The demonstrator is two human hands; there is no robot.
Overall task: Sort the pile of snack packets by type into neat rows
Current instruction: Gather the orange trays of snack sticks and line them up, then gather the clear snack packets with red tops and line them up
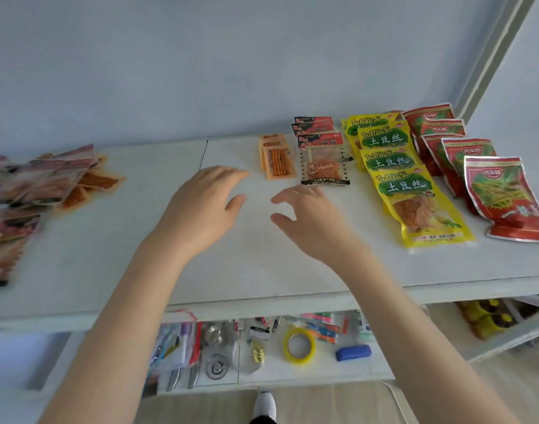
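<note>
At lower centre, a yellow tape roll [299,345] lies on the shelf beneath the white table [262,270]. Mid-frame, your left hand [200,206] and right hand [308,215] reach over the tabletop, fingers loosely spread, holding nothing. Farther back, right of centre, rows run leftward to rightward: orange packets [277,157], black-topped packets [321,154], yellow packets [409,191], red packets [488,179]; the unsorted pile [32,191] lies blurred at the left edge.
</note>
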